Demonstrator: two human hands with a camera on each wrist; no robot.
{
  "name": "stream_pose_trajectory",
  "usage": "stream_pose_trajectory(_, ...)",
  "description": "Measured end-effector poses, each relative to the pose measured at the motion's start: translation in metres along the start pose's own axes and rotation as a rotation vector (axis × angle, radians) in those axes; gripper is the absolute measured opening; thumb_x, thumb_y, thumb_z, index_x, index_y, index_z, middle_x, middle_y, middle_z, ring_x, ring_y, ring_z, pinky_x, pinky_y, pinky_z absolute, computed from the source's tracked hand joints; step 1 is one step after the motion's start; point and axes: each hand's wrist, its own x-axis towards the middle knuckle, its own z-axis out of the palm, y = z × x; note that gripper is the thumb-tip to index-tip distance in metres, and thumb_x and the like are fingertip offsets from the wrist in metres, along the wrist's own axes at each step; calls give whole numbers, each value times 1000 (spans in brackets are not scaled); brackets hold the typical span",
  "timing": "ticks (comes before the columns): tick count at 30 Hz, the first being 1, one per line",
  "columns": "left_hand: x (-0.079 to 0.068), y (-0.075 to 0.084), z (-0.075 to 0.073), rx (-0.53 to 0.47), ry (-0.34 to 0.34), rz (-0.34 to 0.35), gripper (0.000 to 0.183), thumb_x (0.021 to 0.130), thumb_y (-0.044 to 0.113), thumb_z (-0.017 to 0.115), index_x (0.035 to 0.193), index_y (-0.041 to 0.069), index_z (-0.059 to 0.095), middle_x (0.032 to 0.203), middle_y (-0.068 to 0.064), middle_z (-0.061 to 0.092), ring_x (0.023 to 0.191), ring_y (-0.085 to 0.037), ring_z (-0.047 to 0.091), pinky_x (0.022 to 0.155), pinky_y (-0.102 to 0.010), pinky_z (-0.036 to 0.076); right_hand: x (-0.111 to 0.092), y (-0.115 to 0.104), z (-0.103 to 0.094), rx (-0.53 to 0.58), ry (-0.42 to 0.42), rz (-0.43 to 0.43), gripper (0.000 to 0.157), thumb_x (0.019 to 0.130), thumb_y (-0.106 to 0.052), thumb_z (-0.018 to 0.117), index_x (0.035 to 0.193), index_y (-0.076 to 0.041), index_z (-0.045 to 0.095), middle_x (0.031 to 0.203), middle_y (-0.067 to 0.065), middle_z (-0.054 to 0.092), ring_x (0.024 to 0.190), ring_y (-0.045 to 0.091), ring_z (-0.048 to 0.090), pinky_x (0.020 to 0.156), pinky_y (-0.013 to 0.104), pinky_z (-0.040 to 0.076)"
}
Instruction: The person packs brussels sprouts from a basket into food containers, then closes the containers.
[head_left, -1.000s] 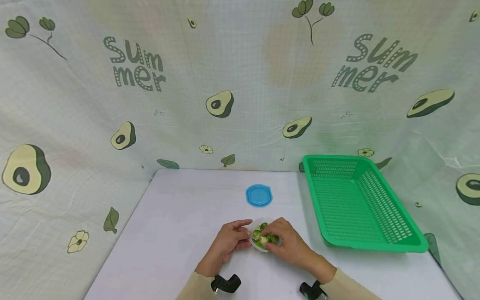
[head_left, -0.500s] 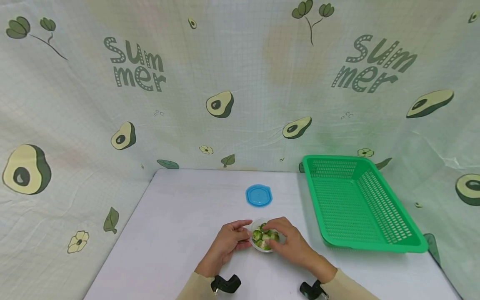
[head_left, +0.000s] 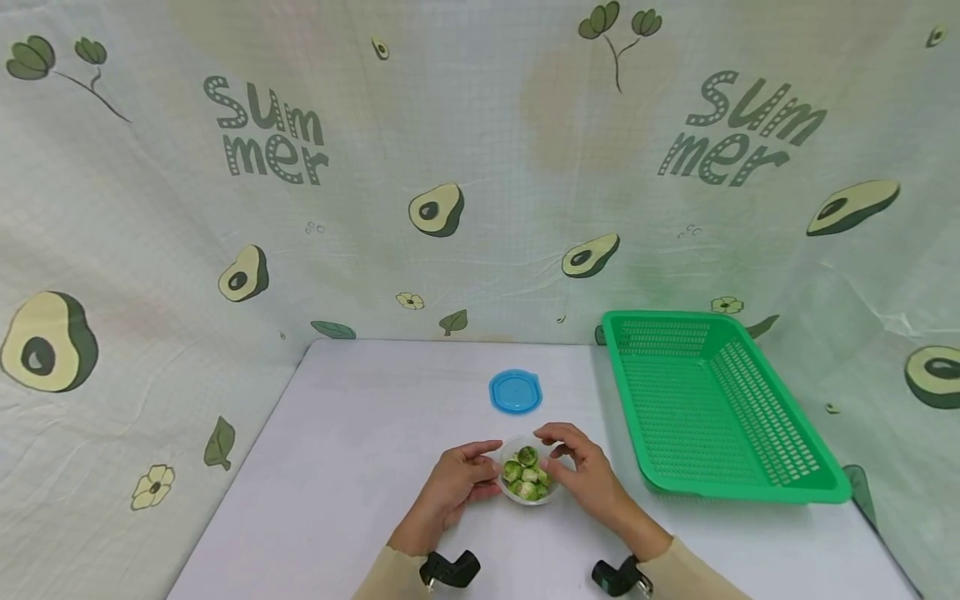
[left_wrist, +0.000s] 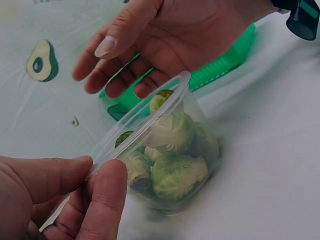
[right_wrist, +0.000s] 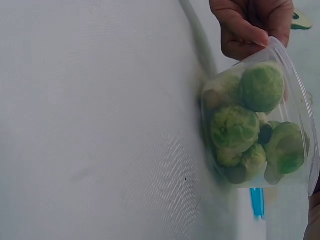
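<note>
A clear plastic tub (head_left: 514, 447) holding several Brussels sprouts (head_left: 528, 457) stands on the white table. On its left side, my left hand (head_left: 459, 482) pinches the rim between thumb and fingers; the left wrist view shows this grip up close. My right hand (head_left: 588, 475) is at the tub's right side, its fingers loosely bent with nothing between them. Seen from the left wrist, that right hand (left_wrist: 165, 40) hovers just above the far rim. The sprouts (right_wrist: 235, 127) also show through the tub's wall in the right wrist view, where only a bit of the right hand appears.
Behind the tub a blue lid (head_left: 515, 392) lies flat on the table (head_left: 375, 417). A large green perforated basket (head_left: 731, 417) stands at the right. A cloth printed with avocados hangs behind the table and along both sides.
My right hand has come up off the sprouts and shifted right toward the tub's edge, uncovering more of them. The left hand keeps its hold on the rim.
</note>
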Motion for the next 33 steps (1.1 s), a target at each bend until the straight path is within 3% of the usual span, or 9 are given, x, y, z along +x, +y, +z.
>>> stream_pose_trajectory(7, 1, -1, -1, 1, 0, 1, 51, 96, -3, 70, 146, -2, 60, 93, -3, 65, 75, -12, 71, 70, -26, 65, 0, 3, 2, 36, 27, -12, 39, 94, 12, 68, 130, -4, 68, 126, 20, 64, 109, 21, 62, 88, 23, 55)
stream_pose_trajectory(12, 1, -1, -1, 5, -2, -1, 51, 95, -3, 70, 146, -2, 60, 92, -3, 65, 74, -12, 71, 70, -26, 65, 0, 4, 2, 45, 43, -6, 40, 93, 13, 68, 130, -3, 68, 125, 11, 65, 108, 15, 62, 87, 21, 55)
stream_pose_trajectory(17, 1, 0, -1, 2, -4, -4, 51, 96, -3, 70, 146, -2, 60, 93, -3, 64, 74, -12, 70, 70, -26, 65, 2, 4, 1, 44, 54, 11, 41, 93, 12, 69, 131, -3, 67, 126, -1, 66, 107, 23, 63, 87, 21, 55)
stream_pose_trajectory(21, 2, 0, -1, 1, -3, -7, 51, 96, -4, 70, 145, -2, 60, 93, -3, 64, 74, -12, 70, 70, -26, 65, 3, 4, 0, 61, 62, 41, 42, 93, 10, 71, 133, 0, 65, 127, -4, 66, 108, 30, 64, 87, 20, 56)
stream_pose_trajectory(33, 2, 1, -1, 3, -2, -6, 48, 96, -4, 69, 144, 0, 63, 92, -3, 65, 76, -12, 71, 70, -26, 65, 10, 2, -5, 122, 140, 181, 43, 94, 4, 73, 136, 6, 63, 125, -11, 66, 108, 22, 66, 87, 19, 58)
